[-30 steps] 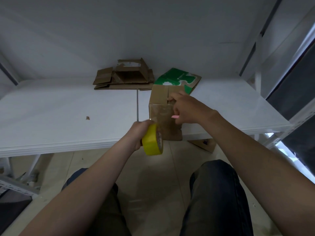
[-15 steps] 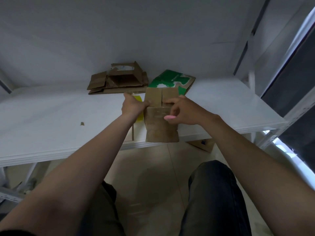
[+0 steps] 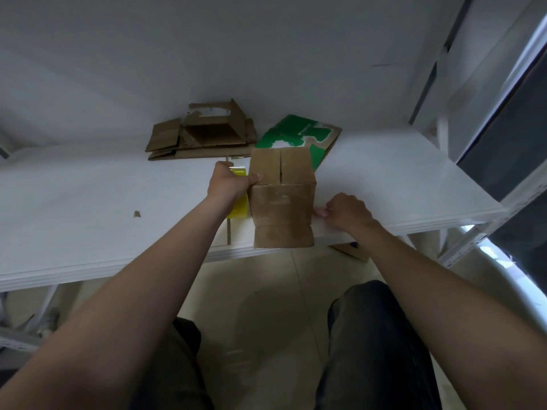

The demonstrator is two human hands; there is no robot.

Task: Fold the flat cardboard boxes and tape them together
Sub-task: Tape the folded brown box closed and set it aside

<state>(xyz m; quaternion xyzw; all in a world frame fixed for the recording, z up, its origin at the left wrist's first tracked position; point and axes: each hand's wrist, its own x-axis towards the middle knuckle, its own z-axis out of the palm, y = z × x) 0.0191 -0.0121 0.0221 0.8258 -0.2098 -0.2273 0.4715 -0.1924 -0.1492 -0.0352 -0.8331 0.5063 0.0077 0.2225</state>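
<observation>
Centre frame, the left hand [image 3: 231,181] grips the top-left edge of the cardboard box [image 3: 282,207] (yellow tape roll [image 3: 238,204] just left). The right hand [image 3: 347,213] curls beside it on the table [image 3: 88,202]; whether it holds anything cannot be told.

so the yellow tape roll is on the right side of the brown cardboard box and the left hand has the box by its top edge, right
Not quite. The head view shows the yellow tape roll on the left side of the brown cardboard box, partly hidden behind the left hand. The rest holds: the left hand grips the box by its top edge.
</observation>
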